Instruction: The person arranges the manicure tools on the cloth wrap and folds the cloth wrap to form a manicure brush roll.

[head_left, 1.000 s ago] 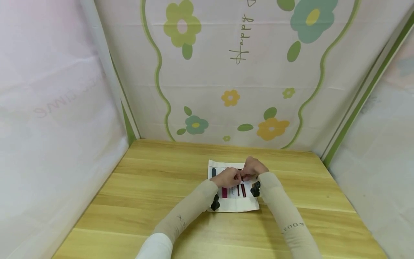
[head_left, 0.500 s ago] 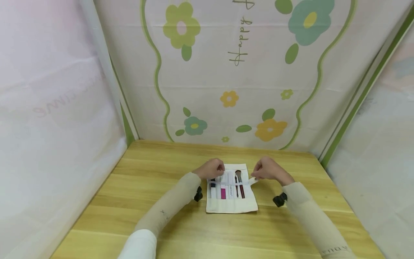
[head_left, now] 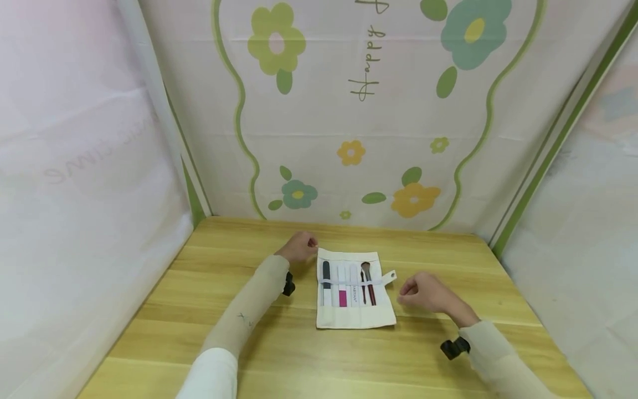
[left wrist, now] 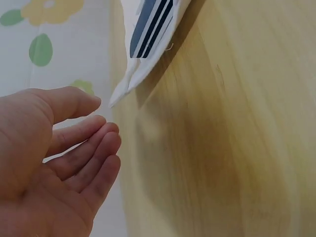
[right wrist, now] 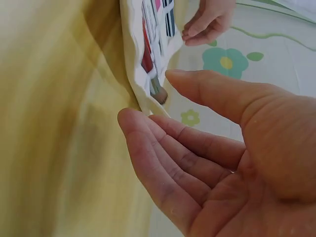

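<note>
A cream cloth tool case [head_left: 349,317] lies unrolled on the wooden table. Its elastic band crosses a dark nail file [head_left: 326,271], a white-and-pink strip [head_left: 343,298], a white lettered strip [head_left: 354,274], a thin dark-red stick [head_left: 364,291] and a makeup brush [head_left: 366,268]. By the case's far left corner is my left hand [head_left: 301,247], fingers relaxed and holding nothing; whether they touch the corner I cannot tell. My right hand [head_left: 426,291] hovers right of the case with thumb and fingers apart in the right wrist view, nothing between them.
A snap tab [head_left: 390,277] sticks out from the case's right side. Flower-printed cloth [head_left: 319,122] hangs behind the table [head_left: 299,354], and pale cloth walls stand left and right. Each wrist carries a small black camera [head_left: 454,348].
Both hands were together over the case, then parted. The right hand let go of the tab and drew back right and nearer; the left moved left to the far corner.
</note>
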Demonstrator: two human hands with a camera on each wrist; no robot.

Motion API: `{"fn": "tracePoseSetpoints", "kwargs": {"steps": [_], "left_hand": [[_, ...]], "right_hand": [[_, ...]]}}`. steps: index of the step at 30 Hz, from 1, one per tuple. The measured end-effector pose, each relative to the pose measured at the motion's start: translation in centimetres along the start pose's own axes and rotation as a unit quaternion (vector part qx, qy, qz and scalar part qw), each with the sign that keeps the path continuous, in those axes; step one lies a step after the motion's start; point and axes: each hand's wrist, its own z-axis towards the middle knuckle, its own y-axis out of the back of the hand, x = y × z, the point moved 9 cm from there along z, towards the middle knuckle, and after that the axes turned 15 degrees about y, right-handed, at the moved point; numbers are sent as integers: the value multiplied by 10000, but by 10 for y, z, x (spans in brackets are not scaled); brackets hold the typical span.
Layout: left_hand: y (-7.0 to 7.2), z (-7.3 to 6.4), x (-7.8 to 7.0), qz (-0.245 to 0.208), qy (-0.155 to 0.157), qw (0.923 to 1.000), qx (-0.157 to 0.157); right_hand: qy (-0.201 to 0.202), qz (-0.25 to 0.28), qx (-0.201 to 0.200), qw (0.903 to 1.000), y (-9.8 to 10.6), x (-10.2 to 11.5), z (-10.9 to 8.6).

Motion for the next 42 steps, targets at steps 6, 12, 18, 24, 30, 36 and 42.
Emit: {"fn": "tracePoseSetpoints", "kwargs": {"steps": [6,12,18,24,30,36,42], "left_hand": [[-9,8,11,-588,463,9969,232],[-21,17,19,-785,661,9943,278],[-24,17,19,-1077,764,9912,48],[-24,12,14,-1255,693,9897,-32],[-26,13,18,-1381,864,9866,-53],[-24,16,23,-1569,1052,9820,44],[-19,17,27,-1773,1029,9784,265]], "right_hand": [[3,657,3,9978,-21,-7,-9],[-51,1129,-36,9936,-32,-6,-8],[-348,1408,14,9894,-42,-7,-7],[-375,1350,59,9901,-47,-7,-5],[-596,1517,111,9866,-53,-10,-6],[-733,1823,162,9804,-54,-12,-5],[-653,2120,219,9748,-50,-13,-2]]}}
